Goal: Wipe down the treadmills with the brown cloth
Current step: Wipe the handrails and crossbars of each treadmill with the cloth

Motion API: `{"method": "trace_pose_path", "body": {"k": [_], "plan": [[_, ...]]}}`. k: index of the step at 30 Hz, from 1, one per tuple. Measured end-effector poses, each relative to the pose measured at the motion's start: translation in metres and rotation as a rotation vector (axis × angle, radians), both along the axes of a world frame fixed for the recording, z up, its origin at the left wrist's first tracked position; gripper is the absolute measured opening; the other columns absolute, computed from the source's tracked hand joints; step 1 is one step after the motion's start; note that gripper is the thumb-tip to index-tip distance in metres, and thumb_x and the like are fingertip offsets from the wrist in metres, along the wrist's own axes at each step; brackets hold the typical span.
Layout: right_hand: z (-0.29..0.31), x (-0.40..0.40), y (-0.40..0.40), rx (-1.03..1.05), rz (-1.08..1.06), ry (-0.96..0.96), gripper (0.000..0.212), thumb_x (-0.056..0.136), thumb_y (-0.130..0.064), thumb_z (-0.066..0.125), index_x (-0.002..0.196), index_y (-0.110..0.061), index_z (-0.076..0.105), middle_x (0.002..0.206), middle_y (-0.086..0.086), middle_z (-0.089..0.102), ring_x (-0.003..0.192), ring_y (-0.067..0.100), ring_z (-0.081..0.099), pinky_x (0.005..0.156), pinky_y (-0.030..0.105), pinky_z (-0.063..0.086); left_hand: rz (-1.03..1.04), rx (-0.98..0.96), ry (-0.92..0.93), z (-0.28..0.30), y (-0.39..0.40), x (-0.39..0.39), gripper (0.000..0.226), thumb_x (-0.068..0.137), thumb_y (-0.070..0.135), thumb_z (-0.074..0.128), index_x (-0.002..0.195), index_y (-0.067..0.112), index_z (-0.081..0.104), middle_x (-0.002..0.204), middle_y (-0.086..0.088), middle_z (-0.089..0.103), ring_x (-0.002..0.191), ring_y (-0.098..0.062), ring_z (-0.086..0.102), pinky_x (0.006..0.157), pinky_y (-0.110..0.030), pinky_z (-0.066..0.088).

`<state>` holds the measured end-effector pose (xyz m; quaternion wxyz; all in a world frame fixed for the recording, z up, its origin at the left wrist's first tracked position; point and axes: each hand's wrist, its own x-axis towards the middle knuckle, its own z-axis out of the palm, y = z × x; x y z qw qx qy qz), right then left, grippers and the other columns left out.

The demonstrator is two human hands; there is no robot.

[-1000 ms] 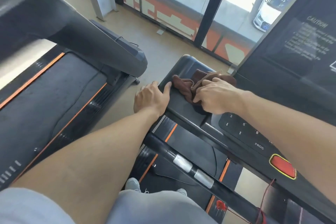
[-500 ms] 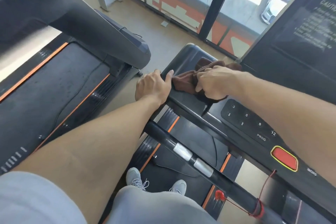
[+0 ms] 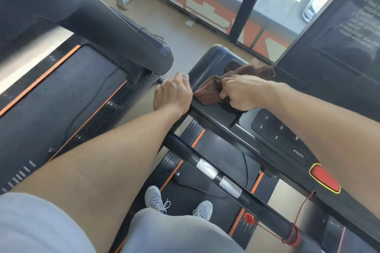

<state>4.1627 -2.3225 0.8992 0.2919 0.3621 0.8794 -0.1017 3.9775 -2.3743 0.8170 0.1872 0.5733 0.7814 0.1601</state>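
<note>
Under your right hand (image 3: 239,91), the crumpled brown terry cloth (image 3: 207,93) lies bunched on the glossy black treadmill console (image 3: 209,61), your fingers curled tight round its folds. Just to its left, your left hand (image 3: 172,94) grips the console's outer edge, fingers hooked over the side, nearly touching the cloth. Nearer you than your right hand sit the black keypad with white numbers (image 3: 281,133) and the red stop button with a yellow rim (image 3: 324,178); below your hands a black handlebar with silver sensor pads (image 3: 218,176) crosses above your grey sneakers (image 3: 155,199).
</note>
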Motion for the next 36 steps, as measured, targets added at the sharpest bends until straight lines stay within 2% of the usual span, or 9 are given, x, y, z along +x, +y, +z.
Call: {"method": "trace_pose_path", "body": {"k": [4, 6, 9, 12, 15, 18, 25, 32, 36], "plan": [[0.036, 0.005, 0.003, -0.093, -0.299, 0.057, 0.056, 0.085, -0.002, 0.043, 0.113, -0.039, 0.073, 0.112, -0.004, 0.065, 0.101, 0.027, 0.062, 0.091, 0.036, 0.052, 0.001, 0.003, 0.0, 0.0, 0.0, 0.0, 0.046, 0.11, 0.037, 0.019, 0.126, 0.018, 0.058, 0.108, -0.013, 0.071, 0.106, -0.035, 0.062, 0.091, -0.044, 0.04], [0.061, 0.005, 0.007, -0.084, -0.623, 0.341, 0.064, 0.085, 0.004, 0.039, 0.108, -0.043, 0.076, 0.105, -0.002, 0.072, 0.093, 0.028, 0.068, 0.075, 0.031, 0.056, -0.002, -0.012, 0.008, -0.001, 0.001, 0.0, 0.045, 0.11, 0.036, 0.018, 0.126, 0.019, 0.057, 0.108, -0.013, 0.071, 0.106, -0.036, 0.062, 0.091, -0.043, 0.039], [0.089, 0.002, 0.006, 0.039, -0.979, 0.833, 0.047, 0.094, -0.001, 0.049, 0.105, -0.039, 0.075, 0.109, -0.003, 0.073, 0.1, 0.023, 0.07, 0.081, 0.027, 0.057, 0.006, -0.007, -0.001, -0.002, 0.001, -0.002, 0.043, 0.11, 0.034, 0.018, 0.124, 0.018, 0.056, 0.107, -0.012, 0.071, 0.104, -0.035, 0.062, 0.085, -0.042, 0.035], [0.082, -0.016, -0.011, 0.123, -0.703, 0.597, 0.026, 0.103, -0.034, 0.054, 0.123, -0.034, 0.071, 0.116, 0.002, 0.067, 0.097, 0.023, 0.061, 0.078, 0.029, 0.046, 0.055, -0.019, -0.091, 0.002, -0.001, -0.001, 0.042, 0.111, 0.032, 0.021, 0.14, 0.021, 0.048, 0.118, -0.015, 0.069, 0.113, -0.037, 0.06, 0.088, -0.042, 0.037], [0.02, -0.037, -0.027, 0.137, -0.537, 0.239, 0.057, 0.105, -0.058, 0.035, 0.157, -0.034, 0.038, 0.16, 0.004, 0.038, 0.146, 0.033, 0.033, 0.117, 0.045, 0.03, 0.191, 0.011, -0.224, 0.0, 0.0, -0.004, 0.047, 0.109, 0.027, 0.026, 0.155, 0.029, 0.034, 0.127, -0.014, 0.067, 0.118, -0.038, 0.06, 0.094, -0.045, 0.045], [-0.045, -0.048, -0.044, 0.186, -0.573, 0.355, 0.066, 0.105, -0.061, 0.024, 0.165, -0.034, 0.013, 0.172, 0.005, 0.015, 0.158, 0.033, 0.005, 0.128, 0.049, -0.002, 0.357, 0.166, -0.357, -0.007, 0.004, -0.01, 0.048, 0.108, 0.03, 0.024, 0.156, 0.027, 0.033, 0.125, -0.008, 0.07, 0.116, -0.033, 0.063, 0.095, -0.048, 0.05], [-0.07, -0.057, -0.011, 0.389, -0.653, 0.532, 0.066, 0.107, -0.052, 0.02, 0.165, -0.023, 0.012, 0.171, 0.007, 0.019, 0.159, 0.029, 0.008, 0.129, 0.044, -0.003, 0.345, 0.104, -0.299, -0.01, 0.009, -0.009, 0.052, 0.109, 0.044, 0.023, 0.155, 0.024, 0.036, 0.137, -0.011, 0.064, 0.127, -0.033, 0.055, 0.104, -0.048, 0.043], [-0.056, -0.047, 0.073, 0.31, -0.904, 0.55, 0.064, 0.105, -0.055, 0.024, 0.161, -0.024, 0.03, 0.161, 0.01, 0.04, 0.148, 0.033, 0.035, 0.124, 0.045, 0.021, 0.271, 0.089, -0.16, -0.019, 0.009, -0.01, 0.056, 0.098, 0.005, 0.037, 0.151, 0.022, 0.04, 0.129, 0.004, 0.067, 0.125, -0.025, 0.053, 0.1, -0.039, 0.039], [-0.052, -0.051, 0.083, 0.307, -0.995, 0.584, 0.062, 0.099, -0.059, 0.03, 0.15, -0.03, 0.048, 0.147, 0.007, 0.056, 0.135, 0.032, 0.049, 0.112, 0.045, 0.034, 0.271, 0.086, -0.154, -0.019, 0.011, -0.01, 0.057, 0.097, 0.004, 0.038, 0.152, 0.023, 0.04, 0.129, 0.007, 0.066, 0.125, -0.023, 0.052, 0.099, -0.038, 0.038]]}}
